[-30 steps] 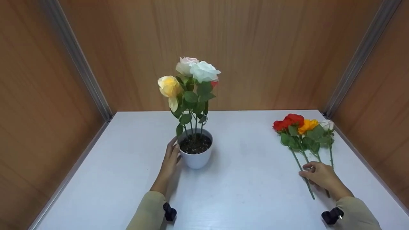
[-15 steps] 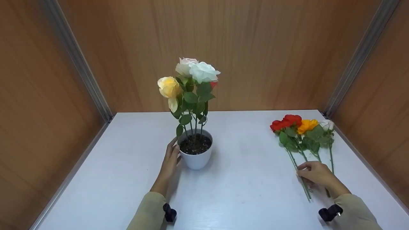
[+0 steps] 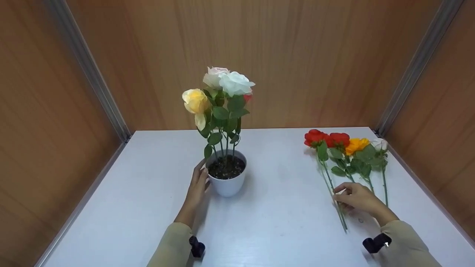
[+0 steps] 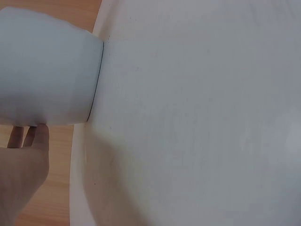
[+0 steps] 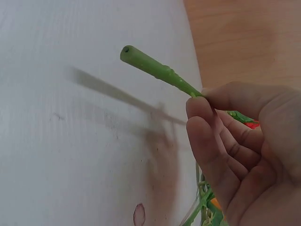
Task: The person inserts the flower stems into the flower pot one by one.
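Observation:
My right hand (image 3: 354,196) pinches the green stem (image 5: 153,67) of a red rose between thumb and fingers, and the cut end sticks out past the fingertips. In the head view this red rose (image 3: 314,137) is slightly above the table, with its shadow beside it. My left hand (image 3: 197,185) touches the left side of a white flowerpot (image 3: 229,185) with fairly straight fingers (image 4: 41,136). Several artificial roses stand upright in the pot's dark soil (image 3: 226,168): a yellow rose (image 3: 195,101), a white rose (image 3: 236,83), a pale pink one and a partly hidden red one.
Right of the held stem lie another red rose (image 3: 338,139), an orange-yellow rose (image 3: 357,145) and a white rose (image 3: 379,144) on the white table (image 3: 282,222). Wooden panels (image 3: 297,66) enclose the back and both sides. A small ring-shaped mark (image 5: 139,214) shows on the tabletop.
My right hand has moved left with the leftmost red rose, drawing it away from the other loose flowers. My left hand and the pot have stayed in place.

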A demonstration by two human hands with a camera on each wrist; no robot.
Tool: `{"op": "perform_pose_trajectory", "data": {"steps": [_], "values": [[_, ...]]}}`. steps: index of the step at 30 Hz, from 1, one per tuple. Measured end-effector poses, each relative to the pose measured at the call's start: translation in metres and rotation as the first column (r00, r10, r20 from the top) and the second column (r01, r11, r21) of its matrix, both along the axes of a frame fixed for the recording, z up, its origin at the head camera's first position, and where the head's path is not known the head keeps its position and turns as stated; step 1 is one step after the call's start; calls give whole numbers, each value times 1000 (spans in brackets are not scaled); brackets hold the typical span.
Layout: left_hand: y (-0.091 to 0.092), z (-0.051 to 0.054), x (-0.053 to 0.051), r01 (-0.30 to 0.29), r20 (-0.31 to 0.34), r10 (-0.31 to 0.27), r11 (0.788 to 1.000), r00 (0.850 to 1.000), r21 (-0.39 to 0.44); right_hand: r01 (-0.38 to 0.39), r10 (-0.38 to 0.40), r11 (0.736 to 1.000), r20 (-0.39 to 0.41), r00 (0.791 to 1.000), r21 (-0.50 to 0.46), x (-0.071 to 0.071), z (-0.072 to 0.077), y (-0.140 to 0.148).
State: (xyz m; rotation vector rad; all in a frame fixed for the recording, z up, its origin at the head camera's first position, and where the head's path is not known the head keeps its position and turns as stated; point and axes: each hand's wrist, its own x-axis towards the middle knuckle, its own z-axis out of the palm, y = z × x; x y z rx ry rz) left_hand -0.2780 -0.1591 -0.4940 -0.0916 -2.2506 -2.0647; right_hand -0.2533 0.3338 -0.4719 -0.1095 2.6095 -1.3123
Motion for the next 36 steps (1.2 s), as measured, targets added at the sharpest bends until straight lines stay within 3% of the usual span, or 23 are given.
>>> {"op": "perform_pose_trajectory", "data": {"steps": [6,7,12,20,36], "values": [[0,1,0,11,-2,-11,1000,1000,0,-48,48,999,-20,999,2,-8,4,-17],[0,6,4,16,2,-16,1000,1000,3,-57,57,998,-22,998,-3,-10,4,-20],[0,11,4,28,31,-28,1000,999,7,-96,95,995,-37,995,-16,-17,8,-38],[-1,2,0,16,13,-16,1000,1000,0,-139,139,990,-38,990,-20,-28,20,-73],[1,1,0,0,7,0,1000,1000,-6,-193,167,974,-200,966,-121,-41,43,-145]]}}
